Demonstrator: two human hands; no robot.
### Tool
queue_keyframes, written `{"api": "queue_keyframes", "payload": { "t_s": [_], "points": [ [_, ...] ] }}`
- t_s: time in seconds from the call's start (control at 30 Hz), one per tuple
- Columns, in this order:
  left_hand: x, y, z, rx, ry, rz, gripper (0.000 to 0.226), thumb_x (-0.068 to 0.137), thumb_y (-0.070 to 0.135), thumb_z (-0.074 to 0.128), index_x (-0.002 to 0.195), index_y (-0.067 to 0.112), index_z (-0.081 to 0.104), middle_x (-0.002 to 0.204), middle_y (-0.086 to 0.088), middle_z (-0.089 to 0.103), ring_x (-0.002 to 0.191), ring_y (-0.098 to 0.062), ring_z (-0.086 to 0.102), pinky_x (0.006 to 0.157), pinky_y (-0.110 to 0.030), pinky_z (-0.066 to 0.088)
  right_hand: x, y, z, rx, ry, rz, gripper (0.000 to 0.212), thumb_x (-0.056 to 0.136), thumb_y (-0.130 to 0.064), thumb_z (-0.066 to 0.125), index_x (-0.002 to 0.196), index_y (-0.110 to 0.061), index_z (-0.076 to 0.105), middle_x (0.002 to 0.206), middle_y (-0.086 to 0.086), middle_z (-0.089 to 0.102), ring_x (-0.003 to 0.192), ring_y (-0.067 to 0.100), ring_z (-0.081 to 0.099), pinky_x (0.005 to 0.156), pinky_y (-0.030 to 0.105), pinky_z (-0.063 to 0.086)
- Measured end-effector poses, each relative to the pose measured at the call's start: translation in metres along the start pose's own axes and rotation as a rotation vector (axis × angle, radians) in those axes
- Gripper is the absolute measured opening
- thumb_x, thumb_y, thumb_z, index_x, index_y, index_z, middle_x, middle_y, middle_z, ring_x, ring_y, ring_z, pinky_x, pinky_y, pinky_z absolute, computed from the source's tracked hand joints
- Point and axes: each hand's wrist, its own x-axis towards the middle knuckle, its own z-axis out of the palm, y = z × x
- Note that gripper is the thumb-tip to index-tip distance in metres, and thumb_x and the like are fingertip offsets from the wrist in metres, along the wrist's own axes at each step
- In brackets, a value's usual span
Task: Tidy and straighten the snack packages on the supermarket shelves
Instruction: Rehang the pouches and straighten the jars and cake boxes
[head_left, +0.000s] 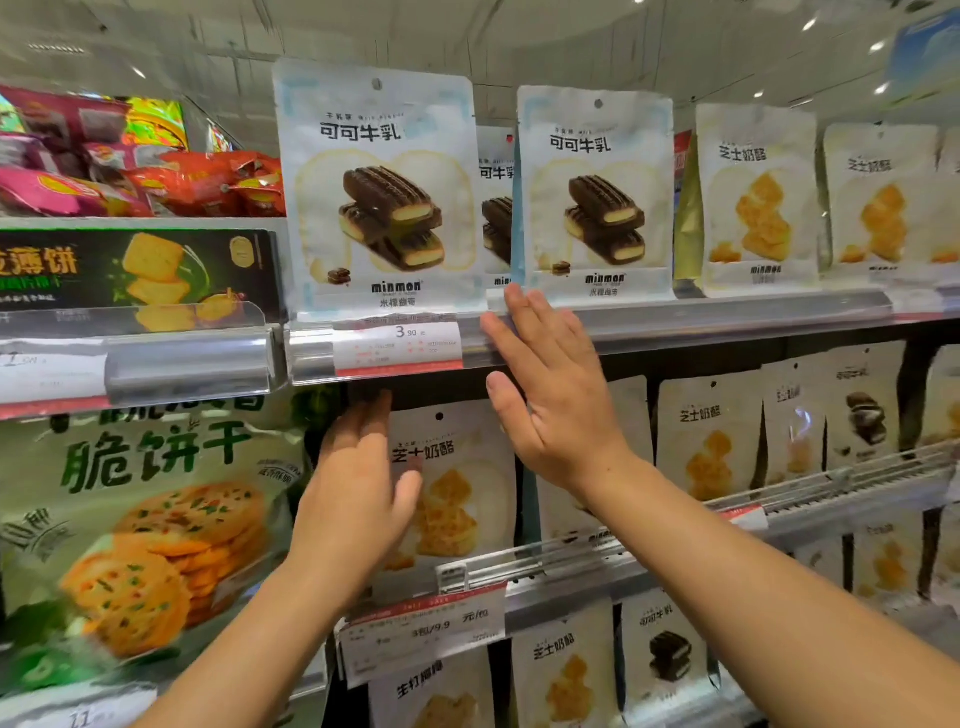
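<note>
Two white cocoa-milk biscuit pouches stand upright on the upper shelf, one at the left and one to its right, with a third partly hidden between them. My right hand is raised flat with straight fingers, its fingertips at the shelf rail just below the right pouch. My left hand lies with straight fingers against the left edge of a white cheese snack pouch on the shelf below.
Cheese snack pouches fill the upper shelf's right side, and more stand on the lower shelves. A large green cracker bag and a dark box sit at left. A price tag hangs on the rail.
</note>
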Motion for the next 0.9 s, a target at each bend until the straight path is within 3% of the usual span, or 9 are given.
{"api": "queue_keyframes", "payload": {
  "t_s": [0.13, 0.3, 0.4, 0.53, 0.6, 0.67, 0.77, 0.9],
  "points": [
    [0.01, -0.002, -0.004, -0.106, 0.059, -0.088, 0.036, 0.085, 0.024, 0.071, 0.118, 0.012, 0.065, 0.113, -0.012, 0.064, 0.103, -0.03, 0.059, 0.084, -0.036, 0.046, -0.001, 0.001, 0.0, 0.006, -0.008, 0.013, 0.052, 0.095, -0.031, 0.041, 0.142, -0.01, 0.048, 0.153, 0.014, 0.036, 0.145, 0.029, 0.027, 0.12, 0.043, 0.015],
    [0.0, 0.0, -0.017, -0.199, 0.083, -0.034, 0.011, 0.086, 0.012, 0.07, 0.097, 0.014, 0.071, 0.093, -0.005, 0.068, 0.09, -0.022, 0.062, 0.072, -0.028, 0.042, -0.004, -0.003, -0.002, 0.029, -0.079, 0.041, 0.059, 0.094, -0.039, 0.041, 0.147, -0.012, 0.039, 0.158, 0.013, 0.025, 0.149, 0.028, 0.016, 0.122, 0.043, 0.006],
    [-0.014, 0.004, -0.032, -0.258, 0.103, 0.126, 0.023, 0.08, -0.002, 0.069, 0.082, 0.02, 0.064, 0.081, 0.01, 0.062, 0.078, -0.003, 0.059, 0.063, -0.019, 0.045, -0.027, -0.011, -0.004, 0.039, -0.177, -0.054, 0.062, 0.093, -0.046, 0.049, 0.147, -0.018, 0.039, 0.161, 0.016, 0.015, 0.15, 0.032, 0.005, 0.121, 0.05, 0.002],
    [-0.023, 0.018, -0.055, -0.336, 0.211, 0.267, 0.031, 0.071, -0.013, 0.07, 0.079, 0.016, 0.064, 0.075, 0.009, 0.062, 0.075, -0.006, 0.058, 0.066, -0.018, 0.046, -0.039, -0.024, -0.023, 0.117, -0.24, -0.062, 0.04, 0.089, -0.034, 0.063, 0.124, -0.015, 0.061, 0.151, 0.012, 0.039, 0.146, 0.028, 0.024, 0.116, 0.053, 0.026],
    [-0.025, 0.028, -0.064, -0.375, 0.244, 0.293, 0.028, 0.072, -0.011, 0.07, 0.079, 0.014, 0.064, 0.075, 0.007, 0.062, 0.075, -0.007, 0.056, 0.065, -0.02, 0.046, -0.031, -0.032, -0.04, 0.177, -0.18, -0.006, 0.02, 0.085, -0.017, 0.069, 0.104, -0.011, 0.066, 0.131, 0.011, 0.058, 0.129, 0.026, 0.048, 0.102, 0.049, 0.045],
    [-0.027, 0.038, -0.071, -0.435, 0.251, 0.32, 0.024, 0.073, -0.009, 0.069, 0.08, 0.014, 0.064, 0.075, 0.006, 0.062, 0.074, -0.007, 0.056, 0.065, -0.023, 0.045, -0.026, -0.04, -0.059, 0.215, -0.144, 0.04, 0.011, 0.082, -0.009, 0.068, 0.093, -0.009, 0.067, 0.106, 0.005, 0.068, 0.102, 0.021, 0.063, 0.082, 0.042, 0.055],
    [-0.034, 0.054, -0.071, -0.522, 0.225, 0.391, 0.024, 0.073, -0.007, 0.07, 0.083, 0.014, 0.066, 0.078, 0.006, 0.063, 0.076, -0.006, 0.058, 0.066, -0.022, 0.047, -0.033, -0.044, -0.091, 0.209, -0.153, 0.162, 0.007, 0.082, -0.011, 0.067, 0.087, -0.015, 0.07, 0.082, -0.005, 0.07, 0.075, 0.009, 0.064, 0.065, 0.033, 0.055],
    [-0.057, 0.075, -0.048, -0.677, 0.104, 0.421, 0.02, 0.077, 0.009, 0.078, 0.089, 0.018, 0.067, 0.082, 0.012, 0.065, 0.08, -0.002, 0.059, 0.07, -0.008, 0.045, -0.076, -0.041, -0.135, 0.145, -0.234, 0.323, 0.015, 0.077, -0.008, 0.077, 0.079, -0.022, 0.072, 0.071, -0.021, 0.065, 0.068, -0.003, 0.062, 0.059, 0.01, 0.045]
  ]
}}
